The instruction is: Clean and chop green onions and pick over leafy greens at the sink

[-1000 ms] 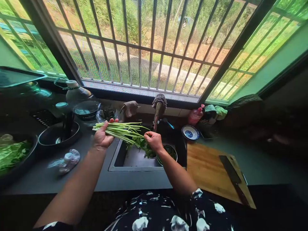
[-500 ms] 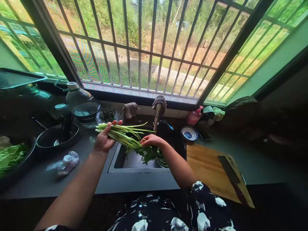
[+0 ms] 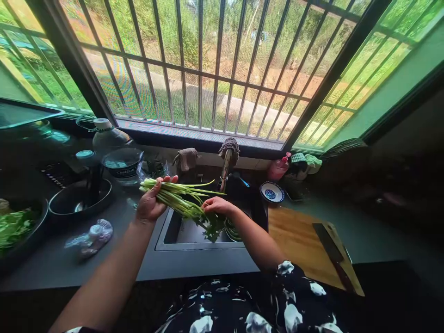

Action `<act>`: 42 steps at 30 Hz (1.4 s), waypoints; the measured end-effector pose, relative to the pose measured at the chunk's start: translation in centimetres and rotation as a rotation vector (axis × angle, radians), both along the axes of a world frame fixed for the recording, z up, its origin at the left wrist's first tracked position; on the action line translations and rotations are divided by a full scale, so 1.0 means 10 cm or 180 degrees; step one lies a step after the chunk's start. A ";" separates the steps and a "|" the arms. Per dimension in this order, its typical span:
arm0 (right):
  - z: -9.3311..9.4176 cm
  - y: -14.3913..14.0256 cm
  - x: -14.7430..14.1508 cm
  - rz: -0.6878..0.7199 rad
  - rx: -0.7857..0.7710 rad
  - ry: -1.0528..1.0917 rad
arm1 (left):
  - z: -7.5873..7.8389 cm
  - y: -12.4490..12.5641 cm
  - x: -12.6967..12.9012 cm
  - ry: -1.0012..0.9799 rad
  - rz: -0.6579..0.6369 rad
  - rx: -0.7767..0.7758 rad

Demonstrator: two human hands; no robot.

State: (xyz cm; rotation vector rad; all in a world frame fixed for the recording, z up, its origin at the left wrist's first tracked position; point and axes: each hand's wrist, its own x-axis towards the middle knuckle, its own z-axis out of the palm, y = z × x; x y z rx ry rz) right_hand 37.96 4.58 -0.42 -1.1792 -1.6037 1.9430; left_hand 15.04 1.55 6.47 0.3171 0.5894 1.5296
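Note:
A bunch of thin-stalked celery lies across my left hand, which is closed round the pale stalk ends. Its dark leaves hang over the sink on the right. My right hand pinches the bunch where stalks turn to leaves, palm down; its fingertips are partly lost among the greens. Behind the right wrist, a bowl with green pieces in it stands in the sink, partly covered by the forearm. The faucet rises behind both hands.
To the right, a wooden cutting board bears a cleaver. A blue-patterned dish and a pink bottle are behind it. On the left are a plastic bag, a dark pan, a large bottle and leafy greens.
Both hands keep their hold on the celery. The right hand and the leaves have shifted very slightly; the view has moved a little too.

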 end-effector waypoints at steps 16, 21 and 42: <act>-0.17 -0.17 -0.26 -0.1901 0.1170 0.0027 | -0.18 0.03 0.02 -0.0174 0.0471 0.0073; -0.31 -0.08 -0.19 -0.2362 0.1367 -0.0665 | -0.22 0.08 -0.04 -0.0464 0.0721 -0.0049; -0.17 -0.15 0.29 -0.0943 0.1327 -0.0645 | -0.14 0.16 -0.22 -0.0679 0.0444 -0.0298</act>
